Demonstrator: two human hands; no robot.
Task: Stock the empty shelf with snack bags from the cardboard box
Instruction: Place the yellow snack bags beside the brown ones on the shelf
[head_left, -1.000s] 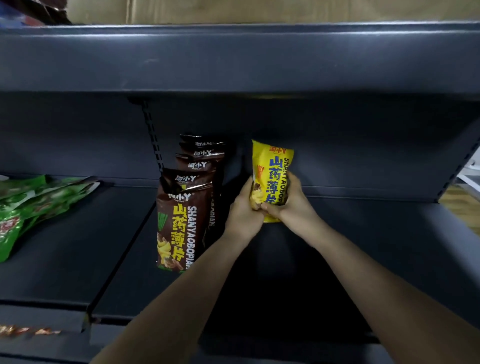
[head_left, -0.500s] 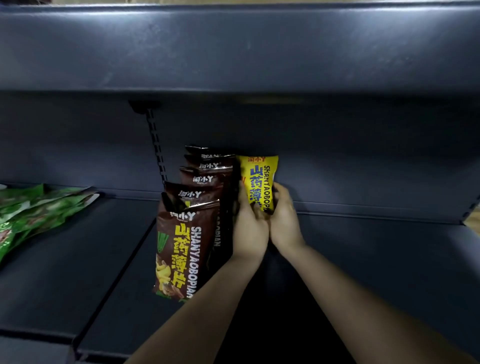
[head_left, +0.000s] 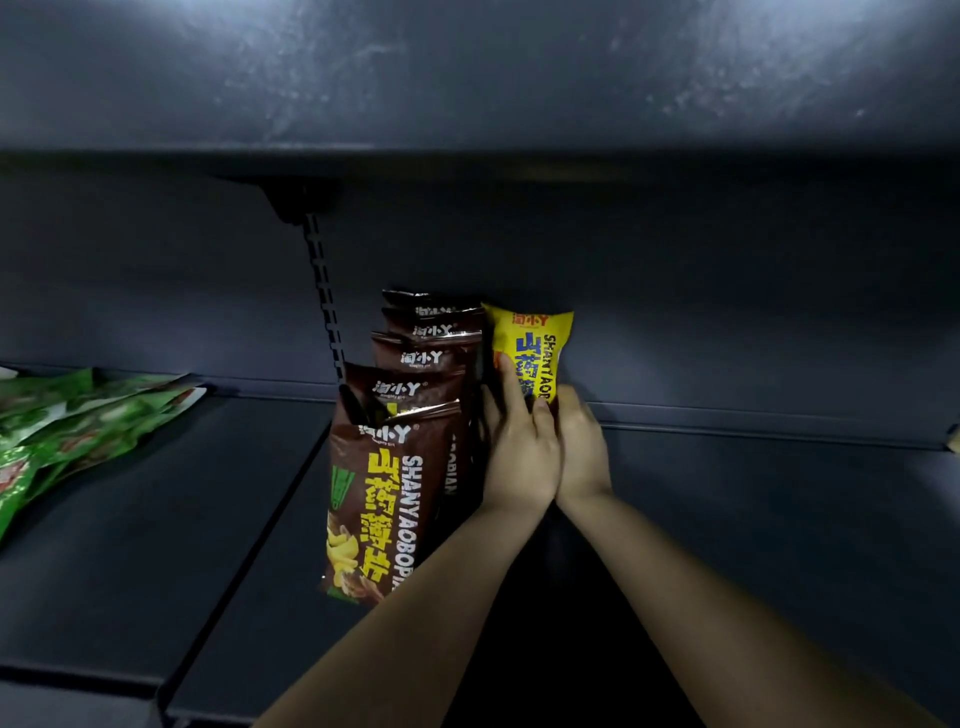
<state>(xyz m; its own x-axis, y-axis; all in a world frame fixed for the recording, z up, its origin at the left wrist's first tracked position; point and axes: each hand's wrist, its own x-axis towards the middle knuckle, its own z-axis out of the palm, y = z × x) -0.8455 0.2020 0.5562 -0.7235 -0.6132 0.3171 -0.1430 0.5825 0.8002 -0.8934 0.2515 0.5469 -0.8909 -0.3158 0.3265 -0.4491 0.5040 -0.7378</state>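
Both hands, left (head_left: 519, 457) and right (head_left: 582, 452), grip the yellow bag (head_left: 532, 348) upright, just right of the brown bag row (head_left: 410, 415), starting a second row

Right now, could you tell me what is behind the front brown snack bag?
Four more brown bags stand upright in a row behind the front brown bag, reaching toward the shelf's back wall. Only their tops show; their lower parts are covered.

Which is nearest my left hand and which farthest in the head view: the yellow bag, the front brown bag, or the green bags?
1. Yellow bag: the left hand touches it, at the back of the shelf.
2. Front brown bag: just left of that hand, at the front of the row.
3. Green bags: lying flat, far left.
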